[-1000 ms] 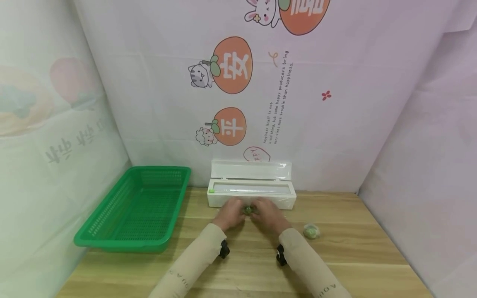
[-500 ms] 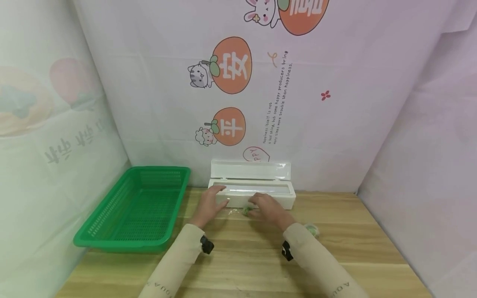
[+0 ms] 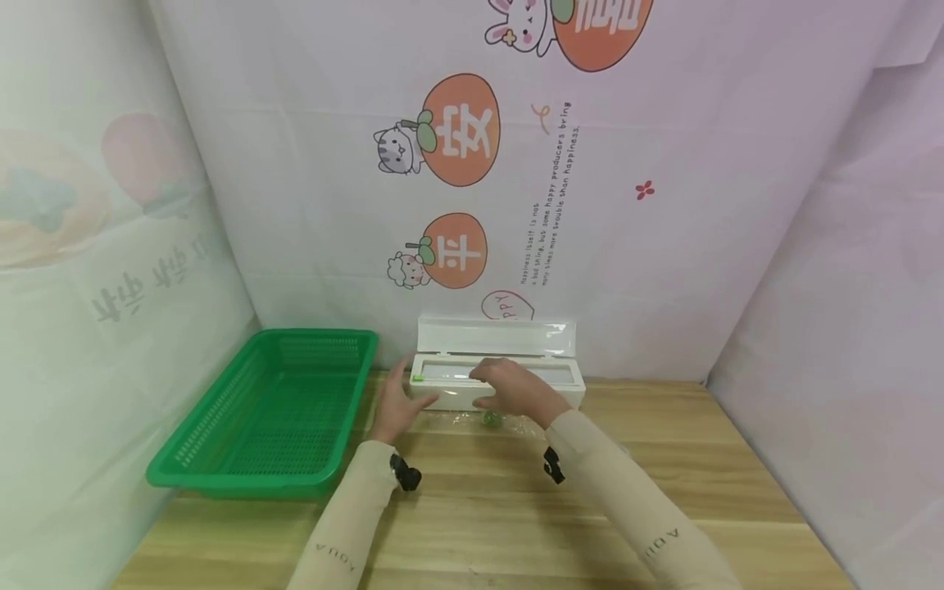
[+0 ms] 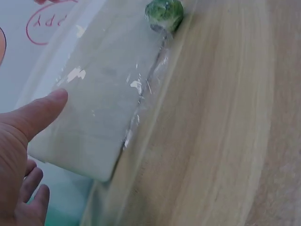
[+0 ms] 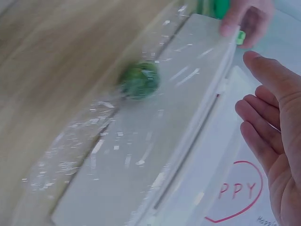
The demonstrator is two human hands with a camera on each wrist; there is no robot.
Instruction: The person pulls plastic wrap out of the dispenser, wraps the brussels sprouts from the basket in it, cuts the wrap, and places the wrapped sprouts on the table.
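Note:
A white cling film dispenser (image 3: 450, 399) stands against the back wall with its lid (image 3: 496, 337) raised. Clear cling film (image 4: 136, 84) hangs down its front onto the wooden table. Against that film sits a small green Brussels sprout (image 4: 164, 15), also visible in the right wrist view as a blurred green sprout (image 5: 140, 80). My left hand (image 3: 397, 407) is at the dispenser's left end, thumb and fingers spread. Over the dispenser's front edge hovers my right hand (image 3: 522, 391), its fingers loosely bent and nothing between them in the right wrist view.
A green plastic basket (image 3: 342, 442) stands on the left of the wooden table (image 3: 472, 524). A small green slider (image 3: 417, 378) sits at the dispenser's left end. White printed cloth (image 3: 634, 270) encloses the back and sides.
Both hands have come away from the sprout, leaving it at the dispenser's front. The left hand moved left; the right rose over the dispenser. My right sleeve now covers the wrapped ball on the right.

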